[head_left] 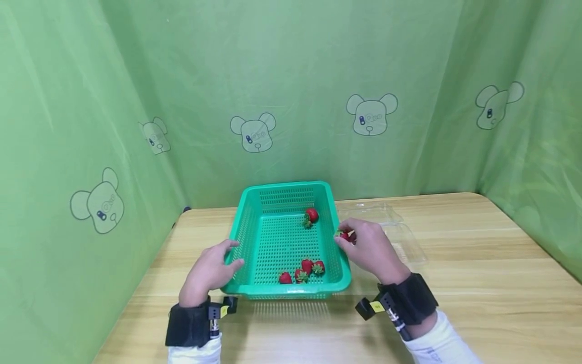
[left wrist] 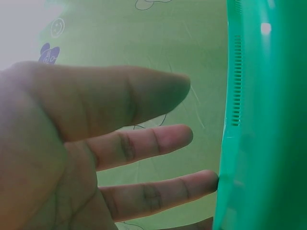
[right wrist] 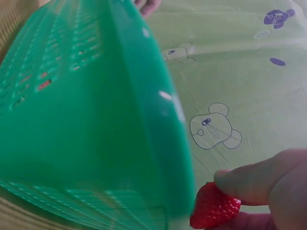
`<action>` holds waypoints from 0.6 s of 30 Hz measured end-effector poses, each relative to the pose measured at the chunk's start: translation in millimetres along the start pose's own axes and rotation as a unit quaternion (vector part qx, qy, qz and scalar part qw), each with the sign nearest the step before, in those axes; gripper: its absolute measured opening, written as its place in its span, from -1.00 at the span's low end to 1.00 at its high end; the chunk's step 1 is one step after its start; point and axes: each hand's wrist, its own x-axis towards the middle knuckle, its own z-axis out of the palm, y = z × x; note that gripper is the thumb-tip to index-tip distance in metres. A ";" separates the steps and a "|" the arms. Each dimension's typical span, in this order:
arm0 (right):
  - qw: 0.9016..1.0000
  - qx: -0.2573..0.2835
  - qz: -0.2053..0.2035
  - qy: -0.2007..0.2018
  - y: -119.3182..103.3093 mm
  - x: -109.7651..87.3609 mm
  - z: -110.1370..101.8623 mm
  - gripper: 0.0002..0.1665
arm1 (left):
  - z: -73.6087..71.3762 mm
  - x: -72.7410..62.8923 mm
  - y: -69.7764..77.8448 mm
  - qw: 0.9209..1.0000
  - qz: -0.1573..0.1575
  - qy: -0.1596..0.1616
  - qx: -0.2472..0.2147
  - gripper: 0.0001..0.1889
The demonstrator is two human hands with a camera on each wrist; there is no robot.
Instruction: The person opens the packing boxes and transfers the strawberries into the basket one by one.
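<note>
A green plastic basket (head_left: pixel 288 289) with slotted walls stands on the table. Inside it, one strawberry (head_left: pixel 311 215) lies toward the far right, and several more strawberries (head_left: pixel 307 266) are grouped at the near side. Over the basket's right rim, my right hand (head_left: pixel 370 247) pinches a strawberry (right wrist: pixel 216 206) between thumb and fingers. My left hand (head_left: pixel 211 268) is at the left rim, fingers extended and spread, holding nothing. In the left wrist view, one fingertip (left wrist: pixel 208 181) meets or nearly meets the basket's edge.
A clear plastic clamshell box (head_left: pixel 406 242) lies on the wooden table (head_left: pixel 482 263) right of the basket, partly hidden behind my right hand. Green curtains (head_left: pixel 300 60) printed with bear heads hang behind the table and at both sides.
</note>
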 end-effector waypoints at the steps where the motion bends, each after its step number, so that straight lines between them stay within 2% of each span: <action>1: 1.000 0.000 -0.004 0.004 -0.5 0.0 1.5 -0.76 | -0.1 -0.1 0.0 1.000 0.001 0.000 0.000 -0.47; 11: 0.999 0.001 -0.031 0.016 -4.2 0.2 11.2 -0.76 | -1.5 -0.8 1.8 1.000 -0.005 -0.001 -0.003 -0.48; 18: 1.000 0.016 -0.019 0.009 -6.2 0.3 12.5 -0.70 | -0.9 1.2 1.4 1.000 -0.010 0.001 -0.007 -0.48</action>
